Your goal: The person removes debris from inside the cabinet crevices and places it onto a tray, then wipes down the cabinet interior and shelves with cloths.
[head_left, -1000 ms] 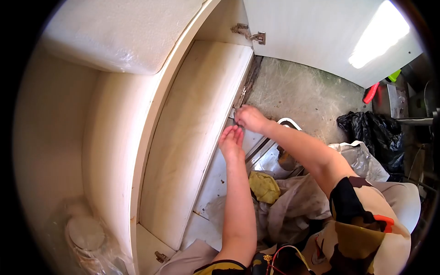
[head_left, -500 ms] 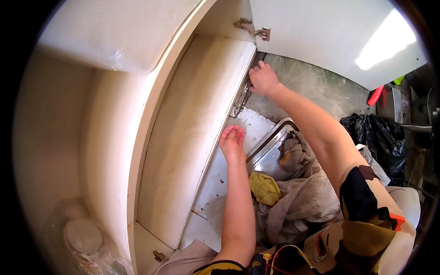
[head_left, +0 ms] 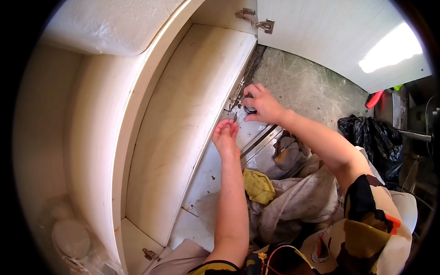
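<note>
My left hand (head_left: 225, 135) is at the lower edge of the white cabinet (head_left: 183, 96), its fingertips pinched on a small dark piece (head_left: 235, 117). Up and to the right, my right hand (head_left: 262, 104) curls its fingers around a dark, greyish lump (head_left: 250, 109) that I cannot make out. Dark dirt (head_left: 250, 68) lines the cabinet's bottom edge above my hands. Beneath my hands lies a white panel (head_left: 213, 167) with scattered dark crumbs.
A metal tray (head_left: 259, 153) holds dirty rags. A yellow cloth (head_left: 259, 186) and a greyish cloth (head_left: 298, 197) lie near my left forearm. An open cabinet door (head_left: 330, 36) stands above. A black plastic bag (head_left: 371, 142) is at the right.
My right hand went up along the dirty edge, then came back down near my left hand, now curled around a dark lump. The view has shifted slightly. My left hand stays pinched.
</note>
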Motion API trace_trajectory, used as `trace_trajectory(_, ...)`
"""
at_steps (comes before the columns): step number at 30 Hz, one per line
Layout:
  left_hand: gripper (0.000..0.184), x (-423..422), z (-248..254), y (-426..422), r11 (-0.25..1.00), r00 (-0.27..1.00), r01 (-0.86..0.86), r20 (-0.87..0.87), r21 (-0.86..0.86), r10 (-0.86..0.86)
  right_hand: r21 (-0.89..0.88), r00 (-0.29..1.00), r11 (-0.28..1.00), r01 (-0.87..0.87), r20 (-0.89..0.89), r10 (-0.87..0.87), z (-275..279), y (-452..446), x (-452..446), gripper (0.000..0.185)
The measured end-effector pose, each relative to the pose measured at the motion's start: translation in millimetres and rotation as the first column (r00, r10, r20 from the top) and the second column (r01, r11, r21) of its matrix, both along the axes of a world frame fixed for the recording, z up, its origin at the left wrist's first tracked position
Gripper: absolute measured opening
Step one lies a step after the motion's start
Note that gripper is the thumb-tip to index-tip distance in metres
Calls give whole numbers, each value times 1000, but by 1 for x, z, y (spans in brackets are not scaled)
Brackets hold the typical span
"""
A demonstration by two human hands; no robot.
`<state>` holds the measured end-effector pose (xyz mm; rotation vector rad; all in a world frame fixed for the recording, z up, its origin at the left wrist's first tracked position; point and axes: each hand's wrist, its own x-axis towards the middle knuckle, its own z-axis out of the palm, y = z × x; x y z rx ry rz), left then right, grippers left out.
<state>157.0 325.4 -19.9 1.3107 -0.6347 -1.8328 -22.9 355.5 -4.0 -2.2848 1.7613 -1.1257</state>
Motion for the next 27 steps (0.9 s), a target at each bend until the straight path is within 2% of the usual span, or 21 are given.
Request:
trace_trajectory(2, 13, 0, 1, 0, 1000, 1000, 0, 6, -7, 0, 366, 984, 923, 116, -167, -57, 19, 8, -8, 32)
trace_trajectory(3, 13, 0, 1, 1, 1000, 1000, -10, 8, -4, 10, 514, 995, 855, 78, -89, -37, 8, 3, -16, 37)
trace_trajectory(4, 13, -2, 2, 1, 1000, 1000, -17, 9, -3, 17, 512, 995, 855, 83, -97, -38, 3, -2, -29, 37)
trace_trajectory(6, 13, -4, 3, 2, 1000, 1000, -17, 2, -9, 17, 434, 987, 900, 39, 122, -102, 5, -12, -49, 39)
trace_trajectory(7, 13, -5, 4, 3, 1000, 1000, -16, 6, -14, 16, 485, 933, 864, 136, 232, -277, 13, -12, -56, 35)
trace_trajectory(8, 13, -5, 4, 4, 1000, 1000, -17, 5, -16, 17, 483, 933, 865, 136, 231, -275, 19, -16, -62, 35)
trace_trajectory(10, 12, -7, 6, 5, 999, 1000, 22, 16, -41, -21, 582, 839, 739, 340, 168, -518, 22, -31, -82, 32)
trace_trajectory(11, 12, -8, 6, 6, 999, 1000, 24, 16, -44, -24, 579, 838, 740, 342, 169, -519, 21, -37, -87, 32)
trace_trajectory(13, 12, -9, 7, 6, 999, 1000, 19, 11, -33, -19, 527, 720, 710, 468, 239, -652, 14, -48, -92, 35)
trace_trajectory(14, 12, -10, 7, 6, 999, 1000, 19, 10, -36, -19, 524, 720, 712, 468, 240, -651, 12, -53, -95, 35)
trace_trajectory(16, 11, -11, 8, 6, 998, 1000, 22, 23, -52, -21, 606, 386, 708, 363, 594, -706, 11, -62, -95, 29)
trace_trajectory(17, 11, -12, 5, 6, 998, 1000, 22, 24, -50, -21, 607, 386, 707, 362, 593, -707, 9, -63, -94, 29)
trace_trajectory(18, 13, -14, 3, 5, 980, 993, 99, 79, -171, -87, 509, 574, 671, 539, 361, -735, 8, -63, -91, 24)
trace_trajectory(19, 16, -18, 1, 3, 941, 979, 181, 140, -285, -146, 353, 671, 649, 674, 77, -738, 8, -62, -90, 19)
trace_trajectory(20, 16, -23, -1, 1, 941, 979, 184, 135, -285, -150, 350, 668, 646, 678, 73, -740, 9, -59, -91, 19)
trace_trajectory(21, 18, -33, 9, -2, 787, 901, 384, 384, -483, -204, 301, 649, 707, 640, 281, -707, 9, -56, -95, 18)
trace_trajectory(22, 22, -44, 15, -6, 560, 771, 588, 614, -583, -171, 238, 606, 756, 610, 475, -638, 7, -50, -98, 18)
trace_trajectory(24, 33, -72, 20, -17, 275, 663, 727, 747, -629, -43, 255, 613, 777, 575, 495, -616, -4, -33, -99, 19)
trace_trajectory(25, 33, -87, 21, -21, 272, 664, 727, 746, -630, -46, 270, 623, 802, 533, 516, -588, -9, -24, -98, 20)
trace_trajectory(27, 40, -118, 22, -31, 110, 598, 794, 801, -598, 41, 283, 623, 796, 536, 504, -598, -17, -6, -96, 19)
